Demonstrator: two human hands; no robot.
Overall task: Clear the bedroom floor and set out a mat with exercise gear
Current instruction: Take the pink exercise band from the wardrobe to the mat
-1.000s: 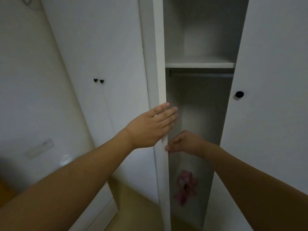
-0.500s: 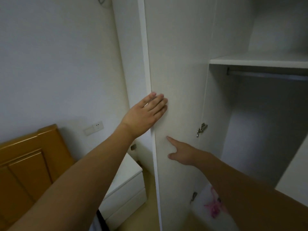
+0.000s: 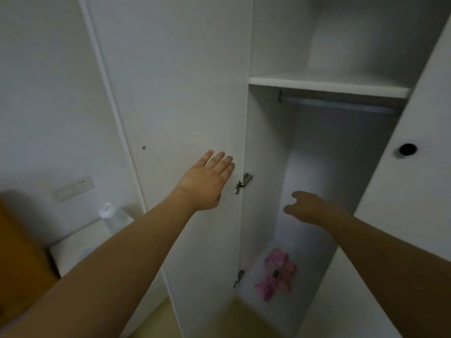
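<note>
A white wardrobe stands open in front of me. Its left door (image 3: pixel 185 93) is swung wide. My left hand (image 3: pixel 207 180) lies flat against the door's inner face near the hinge (image 3: pixel 242 182), fingers spread and holding nothing. My right hand (image 3: pixel 310 207) reaches into the open compartment with loosely curled fingers and nothing in it. On the wardrobe floor lies a pink tangled item (image 3: pixel 277 273), perhaps bands or a rope. No mat is in view.
Inside are a white shelf (image 3: pixel 327 85) and a bare hanging rail (image 3: pixel 336 104). The right door (image 3: pixel 415 167) with a black knob (image 3: pixel 407 149) stays partly shut. A white nightstand (image 3: pixel 80 247) with a white bottle (image 3: pixel 109 214) and a wooden headboard (image 3: pixel 19 247) are at the left.
The left door has swung fully open. My left hand has slid from the door's edge onto its inner face. My right hand has left the door and moved into the compartment.
</note>
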